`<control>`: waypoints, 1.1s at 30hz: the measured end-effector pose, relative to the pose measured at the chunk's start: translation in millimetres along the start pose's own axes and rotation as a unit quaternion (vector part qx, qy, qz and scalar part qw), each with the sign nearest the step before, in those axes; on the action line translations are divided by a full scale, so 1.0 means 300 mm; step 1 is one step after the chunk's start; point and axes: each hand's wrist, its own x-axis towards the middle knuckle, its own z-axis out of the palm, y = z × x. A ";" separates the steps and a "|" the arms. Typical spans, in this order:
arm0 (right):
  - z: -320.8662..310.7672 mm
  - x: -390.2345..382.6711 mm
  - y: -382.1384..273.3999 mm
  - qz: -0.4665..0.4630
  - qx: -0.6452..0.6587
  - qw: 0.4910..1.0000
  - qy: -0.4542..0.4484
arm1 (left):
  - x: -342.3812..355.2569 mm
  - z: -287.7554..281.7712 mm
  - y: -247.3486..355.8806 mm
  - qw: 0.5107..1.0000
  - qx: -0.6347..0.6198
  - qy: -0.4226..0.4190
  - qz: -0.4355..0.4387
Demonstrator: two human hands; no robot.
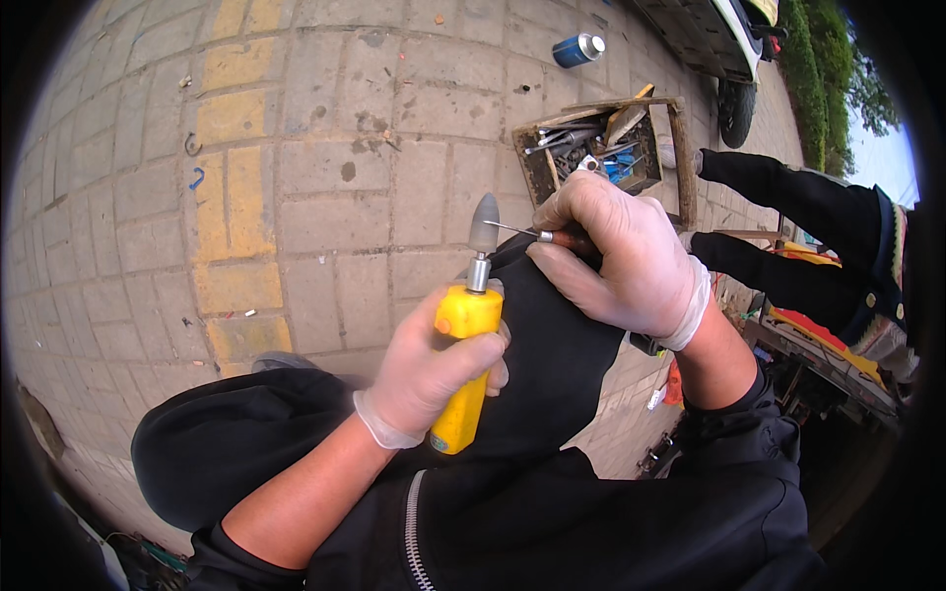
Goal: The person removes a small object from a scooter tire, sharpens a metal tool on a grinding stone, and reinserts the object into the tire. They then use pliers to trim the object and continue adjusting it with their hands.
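My left hand, in a thin clear glove, is wrapped round the yellow body of a handheld rotary grinder. A grey bullet-shaped grinding stone points up from its metal chuck. My right hand, gloved alike, grips an awl by its brown handle; the fingers cover part of that handle. The awl's thin metal shaft reaches left, and its tip lies across the stone's side. Whether the tip touches the stone, and whether the stone spins, I cannot tell. Both tools are above my black-clothed lap.
Beyond my right hand stands a worn wooden toolbox with several hand tools inside. A blue can lies farther off on the brick paving. To the right are a person in dark trousers, a vehicle tyre and a cluttered cart.
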 end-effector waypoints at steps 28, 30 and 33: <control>0.007 0.000 0.016 -0.044 -0.033 0.998 0.016 | 0.003 -0.002 0.001 1.000 -0.013 -0.002 -0.005; 0.008 0.001 0.018 -0.046 -0.043 0.998 0.015 | 0.003 -0.002 0.000 1.000 -0.009 0.000 -0.005; 0.010 0.002 0.018 -0.045 -0.051 0.998 0.015 | 0.003 -0.001 0.000 1.000 -0.010 0.000 -0.005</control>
